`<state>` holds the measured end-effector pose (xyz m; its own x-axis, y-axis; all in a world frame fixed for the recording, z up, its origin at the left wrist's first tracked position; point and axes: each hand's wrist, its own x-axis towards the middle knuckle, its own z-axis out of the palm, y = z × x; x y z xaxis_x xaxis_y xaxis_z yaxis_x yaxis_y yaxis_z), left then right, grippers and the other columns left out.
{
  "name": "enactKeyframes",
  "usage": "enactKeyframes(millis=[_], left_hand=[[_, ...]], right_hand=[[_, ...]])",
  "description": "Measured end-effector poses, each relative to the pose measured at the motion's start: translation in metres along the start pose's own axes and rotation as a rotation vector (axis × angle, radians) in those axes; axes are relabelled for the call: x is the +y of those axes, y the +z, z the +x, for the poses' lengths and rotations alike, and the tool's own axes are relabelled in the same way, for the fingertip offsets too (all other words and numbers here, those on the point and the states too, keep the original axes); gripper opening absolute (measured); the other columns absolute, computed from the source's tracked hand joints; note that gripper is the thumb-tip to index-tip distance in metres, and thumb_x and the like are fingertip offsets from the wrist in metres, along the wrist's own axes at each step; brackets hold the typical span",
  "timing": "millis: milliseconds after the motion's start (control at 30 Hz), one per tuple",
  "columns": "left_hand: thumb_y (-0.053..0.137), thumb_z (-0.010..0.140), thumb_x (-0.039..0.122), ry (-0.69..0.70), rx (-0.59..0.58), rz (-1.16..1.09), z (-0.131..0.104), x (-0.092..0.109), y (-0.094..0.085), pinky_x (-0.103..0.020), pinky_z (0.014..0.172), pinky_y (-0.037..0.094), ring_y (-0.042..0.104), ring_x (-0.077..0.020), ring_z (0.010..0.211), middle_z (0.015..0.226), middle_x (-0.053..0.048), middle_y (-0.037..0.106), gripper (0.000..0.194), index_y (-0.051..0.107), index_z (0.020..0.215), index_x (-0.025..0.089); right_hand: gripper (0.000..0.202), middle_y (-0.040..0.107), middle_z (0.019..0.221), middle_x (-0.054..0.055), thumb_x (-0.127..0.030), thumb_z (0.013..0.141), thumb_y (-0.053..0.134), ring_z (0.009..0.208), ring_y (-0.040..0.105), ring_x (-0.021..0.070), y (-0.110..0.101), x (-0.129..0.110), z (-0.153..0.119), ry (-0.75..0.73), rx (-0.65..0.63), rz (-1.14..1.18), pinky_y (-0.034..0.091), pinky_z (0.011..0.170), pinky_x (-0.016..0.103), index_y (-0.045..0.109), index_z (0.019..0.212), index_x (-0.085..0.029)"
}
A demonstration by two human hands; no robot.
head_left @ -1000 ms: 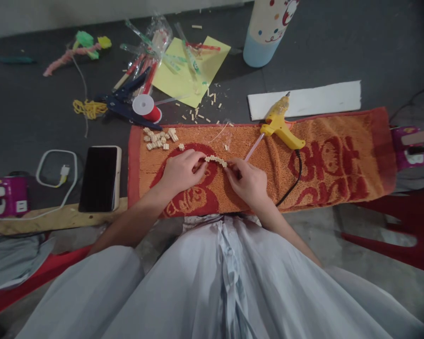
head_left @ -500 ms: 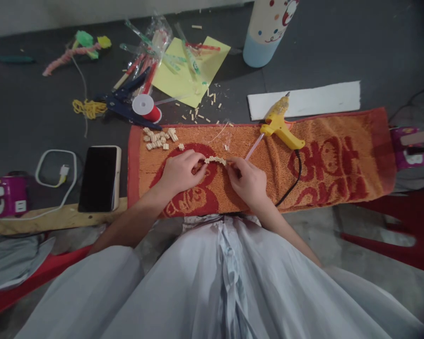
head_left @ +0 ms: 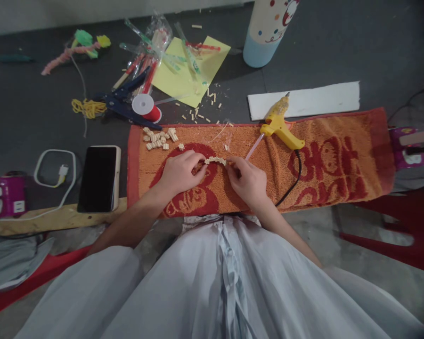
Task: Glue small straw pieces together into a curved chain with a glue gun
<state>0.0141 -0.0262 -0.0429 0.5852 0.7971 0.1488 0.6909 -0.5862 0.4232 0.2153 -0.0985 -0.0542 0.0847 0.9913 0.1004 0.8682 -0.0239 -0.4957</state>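
Observation:
Between my hands, just above the orange towel (head_left: 250, 183), runs a slightly arched strip of small pale wooden pieces (head_left: 215, 160). My left hand (head_left: 182, 172) pinches its left end between thumb and fingers. At the other end, my right hand (head_left: 247, 181) pinches the strip in the same way. The fingertips cover both ends. A pile of short cut wooden pieces (head_left: 157, 138) lies on the towel beyond my left hand. The yellow hot glue gun (head_left: 281, 125), with a clear glue stick in its back, rests on the towel beyond my right hand.
A red thread spool (head_left: 150, 110) and dark blue pliers (head_left: 122, 101) lie behind the towel. Farther back are yellow paper (head_left: 208, 61), packaged sticks and a bottle (head_left: 265, 37). A white strip (head_left: 314, 99) touches the glue gun. A phone (head_left: 98, 179) and cable (head_left: 72, 188) are at left.
Almost nothing differs. Both hands keep the same pinch on the strip, and the view has shifted very slightly.

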Motion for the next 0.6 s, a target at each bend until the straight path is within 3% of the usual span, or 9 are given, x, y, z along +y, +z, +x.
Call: enactKeyframes(millis=[600], left_hand=[[0.055, 0.089, 0.030, 0.007, 0.002, 0.015, -0.0003, -0.0004, 0.0002, -0.028, 0.067, 0.045, 0.061, -0.0160, 0.073, 0.083, -0.004, 0.067, 0.016, 0.065, 0.094, 0.018]], right_hand=[[0.029, 0.075, 0.085, 0.005, -0.034, 0.096, 0.047, 0.077, 0.069, 0.0188, 0.0013, 0.0023, -0.0007, -0.021, 0.009, 0.001, 0.041, 0.059, 0.026, 0.068, 0.112, -0.021]])
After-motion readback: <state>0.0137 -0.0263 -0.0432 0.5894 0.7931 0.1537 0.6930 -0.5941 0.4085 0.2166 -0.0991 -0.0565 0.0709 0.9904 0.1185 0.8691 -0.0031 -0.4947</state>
